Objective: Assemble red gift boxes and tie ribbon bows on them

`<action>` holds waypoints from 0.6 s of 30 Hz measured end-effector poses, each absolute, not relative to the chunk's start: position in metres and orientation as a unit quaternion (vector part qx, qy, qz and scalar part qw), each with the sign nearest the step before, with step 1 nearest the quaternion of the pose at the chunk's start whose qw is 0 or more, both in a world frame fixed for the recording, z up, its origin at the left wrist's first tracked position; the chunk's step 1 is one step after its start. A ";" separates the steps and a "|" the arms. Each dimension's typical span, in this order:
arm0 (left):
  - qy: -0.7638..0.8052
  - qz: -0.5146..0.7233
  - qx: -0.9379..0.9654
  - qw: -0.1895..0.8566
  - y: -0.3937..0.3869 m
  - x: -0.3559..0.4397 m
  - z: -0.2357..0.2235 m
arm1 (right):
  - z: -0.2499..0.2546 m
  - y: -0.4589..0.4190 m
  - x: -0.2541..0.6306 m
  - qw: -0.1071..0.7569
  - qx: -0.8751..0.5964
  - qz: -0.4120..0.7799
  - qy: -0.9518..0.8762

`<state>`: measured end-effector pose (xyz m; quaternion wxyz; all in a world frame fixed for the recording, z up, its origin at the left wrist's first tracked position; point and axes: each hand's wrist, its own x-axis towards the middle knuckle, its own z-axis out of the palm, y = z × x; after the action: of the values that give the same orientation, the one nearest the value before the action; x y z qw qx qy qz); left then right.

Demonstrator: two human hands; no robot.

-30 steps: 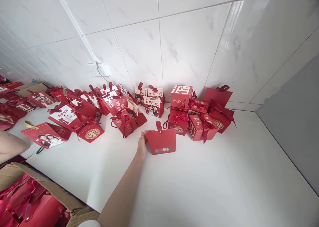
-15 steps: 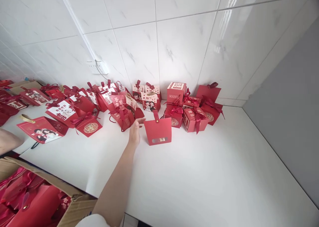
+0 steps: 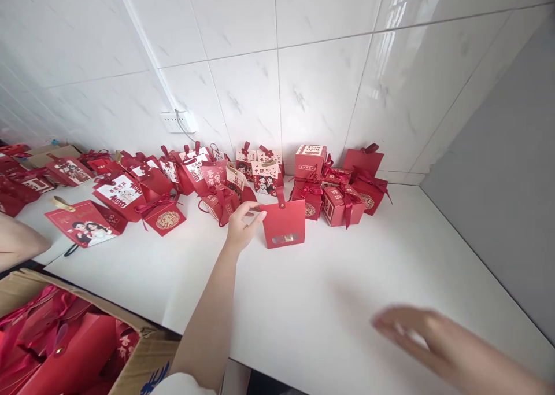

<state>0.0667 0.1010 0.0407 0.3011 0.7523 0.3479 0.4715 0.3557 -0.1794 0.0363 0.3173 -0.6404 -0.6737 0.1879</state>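
Observation:
A plain red gift box (image 3: 284,224) with a strap loop on top and a small clear window low on its front stands upright on the white table. My left hand (image 3: 243,221) is at its upper left corner, thumb and forefinger closing on the edge; the other fingers are partly hidden. Over the right part of the table is my right hand (image 3: 416,331), smeared by motion and apart from any box. Its thumb and fingers are curved, but whether they meet is too blurred to tell.
Behind, several red boxes with ribbons (image 3: 344,204) stand near the tiled wall (image 3: 321,88). More printed boxes (image 3: 119,195) spread leftward. A cardboard carton (image 3: 143,349) full of red boxes is at lower left. Another person's arm (image 3: 19,242) shows at the left edge.
My right hand has come into view from the right. The left hand's thumb and forefinger have come onto the plain red box's corner. The whole view has shifted slightly.

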 end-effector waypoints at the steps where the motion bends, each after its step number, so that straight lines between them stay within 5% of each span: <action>1: 0.356 0.485 0.742 0.296 0.100 0.067 0.042 | 0.042 -0.152 0.356 0.331 -0.611 0.215 -0.686; 7: 0.348 0.539 0.705 0.304 0.095 0.071 0.047 | 0.080 0.021 0.321 0.565 -0.464 0.215 -0.648; 13: 0.388 0.530 0.686 0.312 0.102 0.072 0.036 | 0.092 0.068 0.308 0.378 -0.461 0.300 -0.745; 18: 0.395 0.544 0.654 0.347 0.108 0.073 0.028 | 0.087 0.069 0.315 0.356 -0.456 0.304 -0.757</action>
<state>0.0730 0.1085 0.0277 0.3472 0.6545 0.3946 0.5435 0.3148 0.0691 0.0869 0.3557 -0.4555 -0.7572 0.3044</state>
